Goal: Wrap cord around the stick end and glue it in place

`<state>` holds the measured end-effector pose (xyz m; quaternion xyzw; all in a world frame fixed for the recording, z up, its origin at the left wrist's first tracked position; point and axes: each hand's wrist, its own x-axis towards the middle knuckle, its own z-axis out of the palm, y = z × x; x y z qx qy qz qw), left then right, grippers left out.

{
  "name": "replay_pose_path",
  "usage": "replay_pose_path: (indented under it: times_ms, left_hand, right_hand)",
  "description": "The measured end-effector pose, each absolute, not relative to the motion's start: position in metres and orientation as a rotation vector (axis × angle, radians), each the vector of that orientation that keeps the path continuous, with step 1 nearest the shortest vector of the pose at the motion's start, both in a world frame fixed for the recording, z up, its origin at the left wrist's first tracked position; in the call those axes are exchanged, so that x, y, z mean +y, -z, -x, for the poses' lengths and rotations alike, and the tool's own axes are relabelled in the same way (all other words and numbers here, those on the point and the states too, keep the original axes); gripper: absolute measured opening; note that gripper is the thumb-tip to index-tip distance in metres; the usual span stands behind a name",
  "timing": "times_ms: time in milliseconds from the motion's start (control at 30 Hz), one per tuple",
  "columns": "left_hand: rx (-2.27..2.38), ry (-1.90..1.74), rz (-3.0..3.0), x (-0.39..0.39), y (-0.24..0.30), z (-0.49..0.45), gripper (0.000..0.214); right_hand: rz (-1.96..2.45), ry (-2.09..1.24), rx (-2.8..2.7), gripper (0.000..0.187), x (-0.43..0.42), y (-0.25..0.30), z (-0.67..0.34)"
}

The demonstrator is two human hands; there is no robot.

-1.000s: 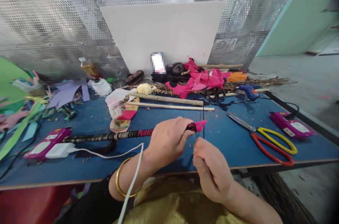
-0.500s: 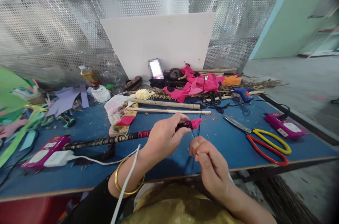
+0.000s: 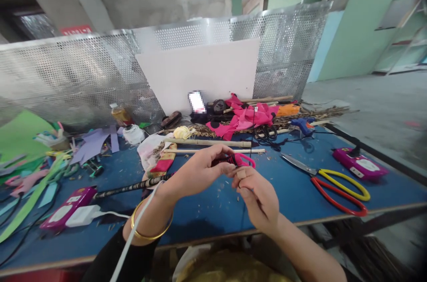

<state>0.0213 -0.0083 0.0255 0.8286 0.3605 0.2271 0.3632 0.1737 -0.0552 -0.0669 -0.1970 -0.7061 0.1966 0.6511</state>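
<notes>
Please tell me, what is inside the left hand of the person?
The bare left hand grips a slender rod wrapped in black and pale bands; a bright pink loop shows beyond it. Whatever the palm and fingers cover cannot be seen.

To the right of your grip lay large scissors (image 3: 314,171) with red and yellow handles, and farther right a purple power block (image 3: 362,165). Beyond your grip you had two pale sticks (image 3: 213,143), pale yellow yarn (image 3: 183,132) and crumpled pink cloth (image 3: 253,117), with a bright-screened phone (image 3: 197,102) before a white board (image 3: 207,70). Well left of it, a white charger (image 3: 82,216) met another purple block (image 3: 65,205).
</notes>
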Motion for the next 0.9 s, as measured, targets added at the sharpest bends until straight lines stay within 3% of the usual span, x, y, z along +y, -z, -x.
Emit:
replay_pose_path:
  times_ms: [500, 900]
  left_hand:
    - [1.111, -0.572, -2.51, -0.008, -0.01, -0.022, 0.024]
    - [1.032, -0.576, -2.423, -0.008, -0.009, -0.027, 0.024]
  right_hand:
    - [0.421, -0.21, -1.659, 0.018, -0.059, 0.057, -0.177]
    - [0.383, -0.524, -1.29, 0.019, -0.066, 0.07, -0.172]
